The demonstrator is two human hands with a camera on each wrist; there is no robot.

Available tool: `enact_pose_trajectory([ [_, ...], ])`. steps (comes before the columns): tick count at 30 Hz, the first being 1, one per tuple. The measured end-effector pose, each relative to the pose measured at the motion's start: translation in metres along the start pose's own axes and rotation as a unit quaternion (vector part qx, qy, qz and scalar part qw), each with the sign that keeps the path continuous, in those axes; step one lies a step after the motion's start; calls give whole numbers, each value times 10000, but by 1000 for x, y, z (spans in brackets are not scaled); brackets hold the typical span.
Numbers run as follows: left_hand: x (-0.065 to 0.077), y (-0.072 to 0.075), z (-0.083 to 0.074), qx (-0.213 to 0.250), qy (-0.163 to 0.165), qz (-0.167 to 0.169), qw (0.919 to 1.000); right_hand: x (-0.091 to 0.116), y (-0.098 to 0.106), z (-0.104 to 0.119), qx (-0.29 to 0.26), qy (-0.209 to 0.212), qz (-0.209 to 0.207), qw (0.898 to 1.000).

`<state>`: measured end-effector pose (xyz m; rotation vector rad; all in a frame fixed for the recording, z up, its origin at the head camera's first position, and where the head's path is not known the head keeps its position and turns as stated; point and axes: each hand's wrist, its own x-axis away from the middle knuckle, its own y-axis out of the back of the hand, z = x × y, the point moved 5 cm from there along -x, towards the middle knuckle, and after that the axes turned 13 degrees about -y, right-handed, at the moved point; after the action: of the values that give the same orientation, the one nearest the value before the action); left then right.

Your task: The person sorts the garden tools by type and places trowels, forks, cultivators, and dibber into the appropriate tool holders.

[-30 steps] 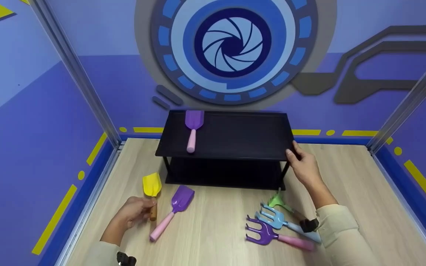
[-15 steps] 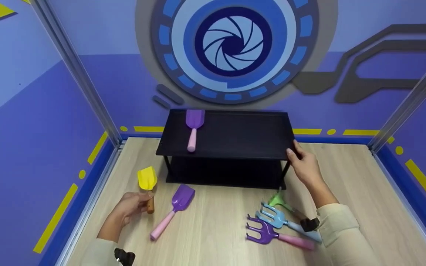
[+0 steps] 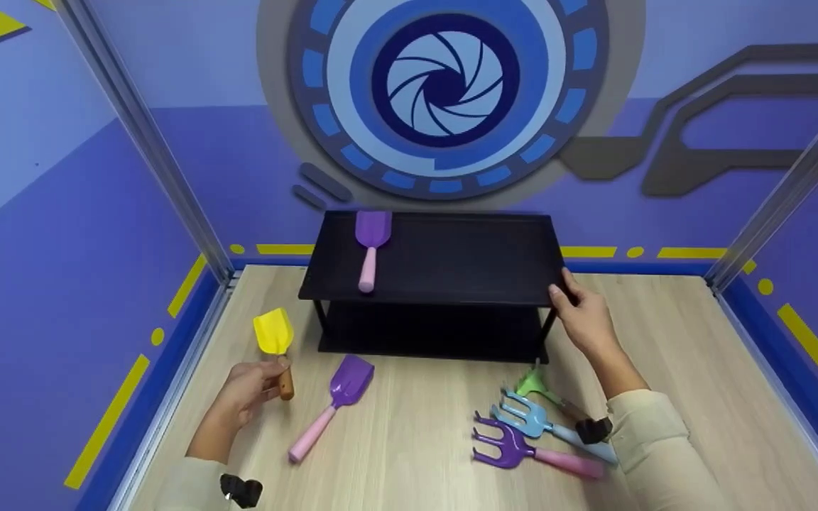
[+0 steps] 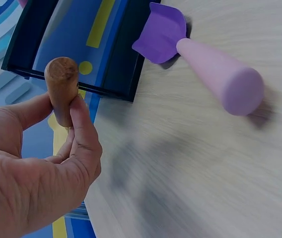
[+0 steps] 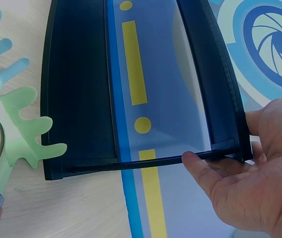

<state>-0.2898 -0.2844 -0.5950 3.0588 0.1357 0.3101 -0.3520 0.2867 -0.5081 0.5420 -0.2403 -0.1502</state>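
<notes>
My left hand [image 3: 244, 390] pinches the wooden handle [image 4: 61, 91] of a small yellow garden shovel [image 3: 274, 332] between thumb and fingers. The shovel is held up off the table, left of the black two-tier shelf [image 3: 466, 262], its blade pointing away from me. On the shelf's upper tier, at the left, lies a purple shovel [image 3: 373, 228] with a pink handle. A similar purple shovel [image 3: 351, 381] rests on the table, right of my left hand. My right hand [image 3: 586, 319] grips the front right corner of the upper tier, thumb and fingers around its edge and post.
At the front right lie a green hand rake [image 3: 533, 383], a light blue hand rake [image 3: 530, 419] and a purple hand rake [image 3: 507, 448], close together beside my right forearm. Patterned blue walls surround the wooden table [image 3: 409, 440] at the back and sides.
My left hand has carried the yellow shovel up and a little to the left, away from the purple shovel on the table. The right hand stays on the shelf.
</notes>
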Motion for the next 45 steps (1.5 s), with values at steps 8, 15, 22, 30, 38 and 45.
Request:
enact_pose_trajectory([
  [8,-1,4,-13,-217,-93,-15,9997,0,1,1,-87,-53,28,9999],
  [15,-1,6,-23,-199,-144,-73,9997,1,0,2,-42,-16,37,10000],
  [22,-3,5,-31,118,-244,-45,9996,1,-1,1,-69,-2,41,10000],
  [30,-1,6,-39,127,-425,-54,9990,0,0,1,1,-17,-51,10000],
  [38,0,4,-50,198,-494,-63,9986,0,1,2,29,-12,-60,10000],
  [45,-3,3,-57,337,-642,-146,9973,0,-1,1,-53,-52,-29,10000],
])
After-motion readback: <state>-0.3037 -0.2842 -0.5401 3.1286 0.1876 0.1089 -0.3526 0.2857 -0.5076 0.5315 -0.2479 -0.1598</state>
